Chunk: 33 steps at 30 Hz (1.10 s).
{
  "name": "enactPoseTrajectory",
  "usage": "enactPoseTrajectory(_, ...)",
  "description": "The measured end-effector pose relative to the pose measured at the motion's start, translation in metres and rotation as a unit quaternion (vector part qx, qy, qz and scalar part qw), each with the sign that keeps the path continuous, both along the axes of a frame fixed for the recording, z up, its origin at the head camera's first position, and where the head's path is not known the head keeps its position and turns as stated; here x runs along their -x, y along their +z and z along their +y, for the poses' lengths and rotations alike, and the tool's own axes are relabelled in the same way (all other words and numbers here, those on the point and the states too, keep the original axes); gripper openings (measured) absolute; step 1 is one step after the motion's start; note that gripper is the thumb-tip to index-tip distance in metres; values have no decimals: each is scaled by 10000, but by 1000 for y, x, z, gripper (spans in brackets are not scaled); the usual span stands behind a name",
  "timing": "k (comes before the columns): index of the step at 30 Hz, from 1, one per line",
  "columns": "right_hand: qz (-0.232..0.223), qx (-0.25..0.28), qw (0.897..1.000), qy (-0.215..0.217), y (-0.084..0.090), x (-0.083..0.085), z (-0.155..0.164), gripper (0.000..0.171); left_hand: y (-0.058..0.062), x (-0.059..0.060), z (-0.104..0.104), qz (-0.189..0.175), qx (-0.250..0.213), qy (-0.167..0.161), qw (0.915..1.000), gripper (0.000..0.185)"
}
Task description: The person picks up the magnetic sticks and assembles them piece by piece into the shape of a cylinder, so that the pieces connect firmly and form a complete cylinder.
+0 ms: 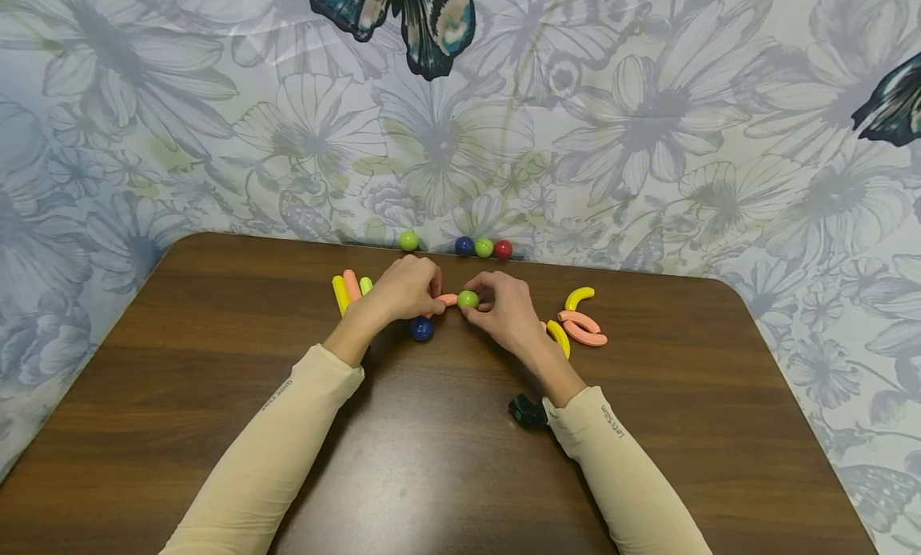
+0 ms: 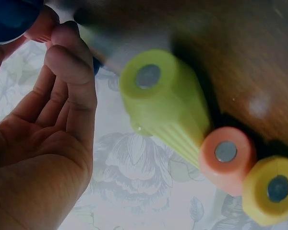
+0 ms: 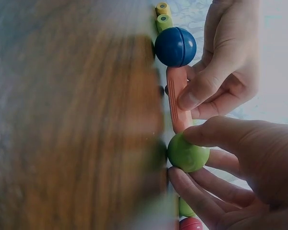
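Note:
My left hand (image 1: 408,287) pinches a salmon-pink magnetic rod (image 3: 178,98) between thumb and fingers. A blue ball (image 3: 175,46) touches one end of that rod. At its other end is a green ball (image 3: 188,152), which my right hand (image 1: 504,311) grips with thumb and fingertips. In the head view the blue ball (image 1: 421,329) lies just below my left hand, and the green ball (image 1: 468,299) shows between my right fingers. Most of the rod is covered by the left fingers there.
Left of my hands lie straight rods: yellow (image 2: 271,191), pink (image 2: 227,163) and light green (image 2: 168,100). Curved yellow (image 1: 579,297) and pink (image 1: 584,333) rods lie to the right. Several balls, among them a red ball (image 1: 503,249), line the table's (image 1: 647,459) back edge by the flowered backdrop.

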State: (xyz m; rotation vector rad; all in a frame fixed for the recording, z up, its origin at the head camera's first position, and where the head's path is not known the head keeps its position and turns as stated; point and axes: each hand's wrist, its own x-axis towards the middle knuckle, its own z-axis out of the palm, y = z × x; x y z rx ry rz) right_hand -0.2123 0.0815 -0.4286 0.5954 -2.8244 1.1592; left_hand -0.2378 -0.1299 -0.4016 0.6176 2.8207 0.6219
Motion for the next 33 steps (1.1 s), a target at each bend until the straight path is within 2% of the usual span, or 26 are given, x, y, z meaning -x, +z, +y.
enactPoseTrajectory(11, 12, 17, 10000, 30, -1, 2, 0, 25, -1, 0, -2, -48, -415, 170, 9990, 20)
enactPoseTrajectory(25, -100, 167, 9998, 49, -3, 2, 0, 29, -3, 2, -3, -278, -406, 61, 9988, 17)
enactPoseTrajectory(33, -148, 202, 9997, 11, 0, 2, 2, 34, -1, 2, -7, -579, -373, 402, 9968, 17)
